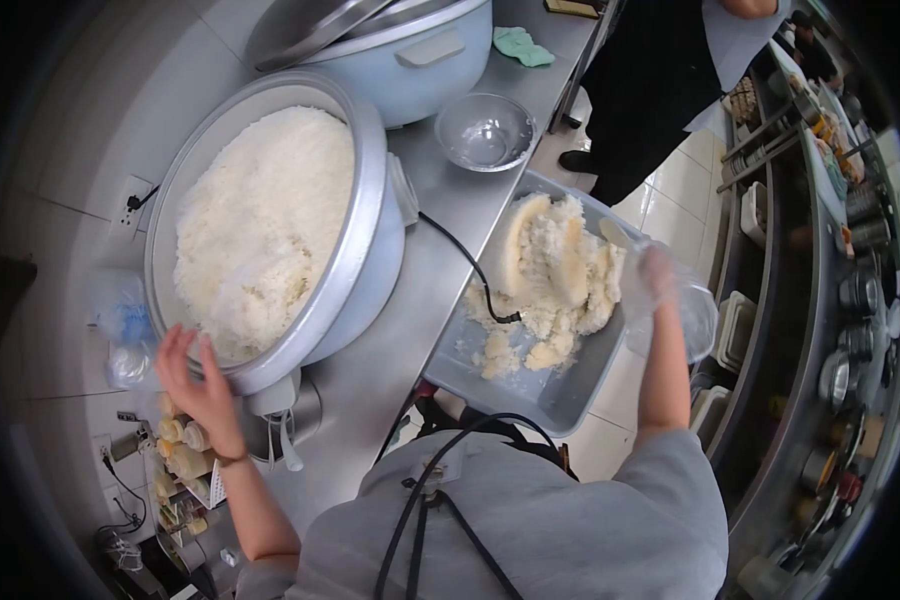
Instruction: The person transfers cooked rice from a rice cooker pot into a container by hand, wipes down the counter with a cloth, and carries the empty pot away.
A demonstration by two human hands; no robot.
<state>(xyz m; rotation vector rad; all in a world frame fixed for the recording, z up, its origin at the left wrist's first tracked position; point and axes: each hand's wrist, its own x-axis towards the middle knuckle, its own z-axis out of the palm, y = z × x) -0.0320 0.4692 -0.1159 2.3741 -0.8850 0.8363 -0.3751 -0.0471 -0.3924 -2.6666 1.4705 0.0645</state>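
My left hand (192, 385) rests at the near rim of a large rice cooker (365, 240), fingers spread and nothing gripped. White cooked rice (270, 200) fills the cooker's pot. At the right edge of a grey plastic tub (560, 405), my right hand (658, 278) looks closed, blurred and partly covered by clear plastic (692, 315). A beige flat piece (613, 234) shows beside its fingertips; whether the hand holds it is unclear. Clumps of rice (570, 265), some with a yellowish crust, lie in the tub.
A metal bowl (485, 132) and a second cooker (420, 65) with lids on top stand farther along the steel counter (425, 290). A black power cord (470, 262) hangs over the tub. Another person in a dark apron (645, 90) stands beyond it. Shelves (800, 350) line the right.
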